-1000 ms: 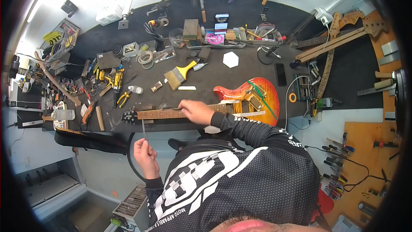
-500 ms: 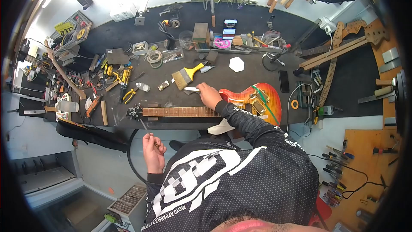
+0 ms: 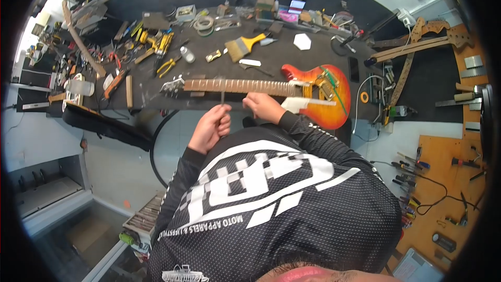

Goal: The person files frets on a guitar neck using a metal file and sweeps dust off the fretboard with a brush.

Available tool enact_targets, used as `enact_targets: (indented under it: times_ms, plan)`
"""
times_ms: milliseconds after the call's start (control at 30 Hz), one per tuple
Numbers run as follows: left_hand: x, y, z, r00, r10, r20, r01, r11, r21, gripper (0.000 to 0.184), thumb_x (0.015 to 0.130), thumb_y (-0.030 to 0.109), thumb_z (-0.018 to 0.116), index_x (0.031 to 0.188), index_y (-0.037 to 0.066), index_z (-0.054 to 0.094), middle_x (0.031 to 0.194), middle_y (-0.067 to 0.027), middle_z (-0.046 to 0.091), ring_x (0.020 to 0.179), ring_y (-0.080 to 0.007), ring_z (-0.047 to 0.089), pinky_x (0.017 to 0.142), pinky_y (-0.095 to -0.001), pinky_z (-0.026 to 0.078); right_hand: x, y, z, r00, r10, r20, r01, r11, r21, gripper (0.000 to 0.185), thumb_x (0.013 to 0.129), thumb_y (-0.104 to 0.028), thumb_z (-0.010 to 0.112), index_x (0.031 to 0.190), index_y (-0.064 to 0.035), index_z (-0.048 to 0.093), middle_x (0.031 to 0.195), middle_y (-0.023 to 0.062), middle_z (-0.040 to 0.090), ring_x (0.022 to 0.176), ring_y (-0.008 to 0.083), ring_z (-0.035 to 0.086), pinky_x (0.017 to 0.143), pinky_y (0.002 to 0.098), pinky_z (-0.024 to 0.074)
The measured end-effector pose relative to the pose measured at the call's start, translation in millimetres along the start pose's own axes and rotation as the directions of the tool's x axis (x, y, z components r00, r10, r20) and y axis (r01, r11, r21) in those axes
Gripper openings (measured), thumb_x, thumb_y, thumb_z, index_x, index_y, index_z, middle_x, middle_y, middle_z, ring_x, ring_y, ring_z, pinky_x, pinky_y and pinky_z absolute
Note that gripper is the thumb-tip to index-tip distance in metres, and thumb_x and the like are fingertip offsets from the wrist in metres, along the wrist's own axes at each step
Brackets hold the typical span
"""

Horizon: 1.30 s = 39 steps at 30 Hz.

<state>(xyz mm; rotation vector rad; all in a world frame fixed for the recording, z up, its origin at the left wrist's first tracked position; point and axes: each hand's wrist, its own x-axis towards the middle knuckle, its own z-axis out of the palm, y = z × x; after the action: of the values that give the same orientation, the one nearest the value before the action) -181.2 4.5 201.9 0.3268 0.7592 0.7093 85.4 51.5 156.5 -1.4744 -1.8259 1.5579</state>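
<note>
A sunburst electric guitar (image 3: 339,107) lies on the dark workbench, its neck pointing left and green tape across its body. Pinched in my left hand (image 3: 211,125) is a thin metal strip (image 3: 223,93) that crosses the fretboard (image 3: 250,86). My right hand (image 3: 263,107) is by the neck's near edge, close to the body; its fingers are curled together, and anything between them is too small to make out. Beyond the neck are a wide yellow-handled brush (image 3: 242,47) and a white strip (image 3: 250,62).
Yellow pliers (image 3: 167,67), a small bottle (image 3: 187,55) and a drill (image 3: 164,44) lie beyond the headstock. A white hexagon (image 3: 302,42) is behind the guitar. Loose guitar necks (image 3: 412,51) are at the right. A black bag (image 3: 104,128) hangs along the front edge.
The view has shifted toward the bench front. My left hand has moved right along the neck with the metal strip. My right hand has come back from the white strip to the neck's near edge.
</note>
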Motion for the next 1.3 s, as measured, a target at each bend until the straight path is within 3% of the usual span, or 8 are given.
enact_targets:
  times_ms: [67,167,233,267,300,433,1067,1300]
  plan:
    - [-2,2,-8,0.998,0.067,0.016,-0.067,0.998,0.009,0.020,0.121,0.027,0.057,0.113,0.009,0.062,0.085,0.0010,0.049,0.069,-0.0098,0.044,0.060,-0.0276,0.037,-24,-25,21,0.999,-0.027,-0.044,0.038,0.965,0.260,0.026,0.115,-0.016,0.058,0.134,-0.0016,0.069,0.102,0.0130,0.078,0.067,0.0200,0.074,0.067,0.0357,0.0597]
    - [-38,60,17,0.858,0.514,0.027,-0.506,0.833,0.221,0.020,0.119,0.027,0.064,0.108,0.012,0.058,0.081,0.0008,0.056,0.070,-0.0098,0.051,0.064,-0.0283,0.044,-55,-88,22,0.922,-0.258,-0.289,0.300,0.947,0.115,0.029,0.113,-0.007,0.065,0.141,-0.0028,0.065,0.109,0.0085,0.074,0.091,0.0118,0.072,0.079,0.0305,0.0574]
    - [-90,129,51,0.550,0.808,0.211,-0.813,0.461,0.356,0.022,0.117,0.025,0.058,0.102,0.009,0.063,0.091,-0.0055,0.062,0.079,-0.0154,0.059,0.075,-0.0325,0.049,-101,-175,0,0.836,-0.325,-0.441,0.432,0.887,0.165,0.024,0.109,-0.005,0.072,0.132,-0.0043,0.066,0.105,0.0034,0.066,0.091,0.0115,0.064,0.085,0.0285,0.0535]
    - [-123,157,45,0.431,0.901,-0.046,-0.882,0.432,0.189,0.025,0.117,0.027,0.056,0.111,0.005,0.067,0.097,-0.0068,0.064,0.089,-0.0184,0.063,0.079,-0.0335,0.050,-122,-205,-14,0.645,-0.581,-0.496,0.588,0.792,-0.164,0.026,0.107,-0.002,0.073,0.132,-0.0045,0.066,0.115,0.0049,0.065,0.093,0.0123,0.063,0.087,0.0282,0.0523]
    - [-158,191,44,0.255,0.967,-0.013,-0.960,0.255,0.118,0.025,0.117,0.027,0.056,0.111,0.005,0.067,0.098,-0.0069,0.064,0.089,-0.0185,0.063,0.079,-0.0335,0.050,-144,-230,-25,0.537,-0.684,-0.494,0.705,0.685,-0.184,0.030,0.104,-0.004,0.077,0.132,-0.0052,0.065,0.123,0.0065,0.064,0.097,0.0130,0.063,0.087,0.0279,0.0517]
    - [-266,240,32,-0.144,0.885,0.442,-0.977,-0.058,-0.204,0.025,0.117,0.027,0.056,0.112,0.005,0.068,0.098,-0.0074,0.065,0.089,-0.0190,0.064,0.080,-0.0339,0.051,-212,-316,-65,0.164,-0.940,-0.299,0.833,0.294,-0.469,0.045,0.102,-0.024,0.078,0.140,-0.0043,0.064,0.126,0.0099,0.068,0.096,0.0190,0.065,0.088,0.0338,0.0541]
    - [-269,159,25,-0.279,0.853,0.441,-0.945,-0.163,-0.282,0.027,0.116,0.027,0.056,0.117,0.003,0.069,0.102,-0.0097,0.068,0.092,-0.0215,0.066,0.084,-0.0353,0.053,-377,-285,-71,-0.026,-0.839,-0.544,0.487,0.465,-0.740,0.032,0.103,-0.014,0.071,0.134,-0.0031,0.066,0.123,0.0110,0.070,0.098,0.0195,0.067,0.089,0.0335,0.0555]
    - [-268,177,40,-0.240,0.824,0.514,-0.958,-0.117,-0.260,0.029,0.115,0.027,0.055,0.119,0.002,0.069,0.104,-0.0106,0.069,0.093,-0.0224,0.067,0.085,-0.0359,0.054,-345,-289,-57,0.032,-0.844,-0.536,0.503,0.477,-0.721,0.029,0.104,-0.011,0.069,0.131,-0.0026,0.067,0.122,0.0114,0.071,0.098,0.0197,0.068,0.089,0.0334,0.0560]
